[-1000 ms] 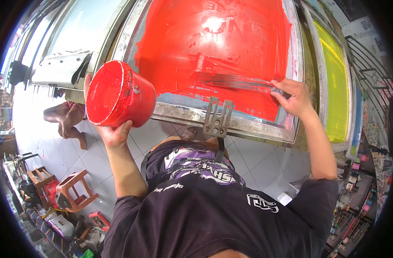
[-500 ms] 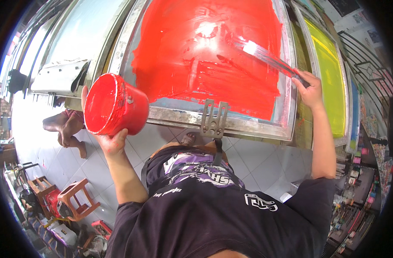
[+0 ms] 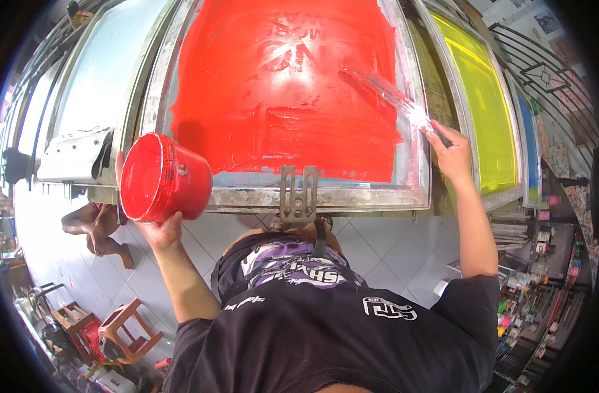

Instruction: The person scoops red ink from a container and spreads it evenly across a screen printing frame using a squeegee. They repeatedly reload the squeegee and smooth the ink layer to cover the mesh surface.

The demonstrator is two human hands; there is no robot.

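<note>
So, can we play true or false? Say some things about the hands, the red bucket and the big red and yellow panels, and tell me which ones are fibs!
1. The left hand holds a round red plastic bucket. True.
2. The right hand is empty. False: it holds a long, narrow, shiny tool smeared with red.
3. The yellow-coated rectangular framed panel is left of the red-coated rectangular framed panel. False: it is on the right.
4. A grey slotted metal bracket sits at the red panel's near edge. True.
5. The inside of the bucket is blue. False: it looks red.
</note>
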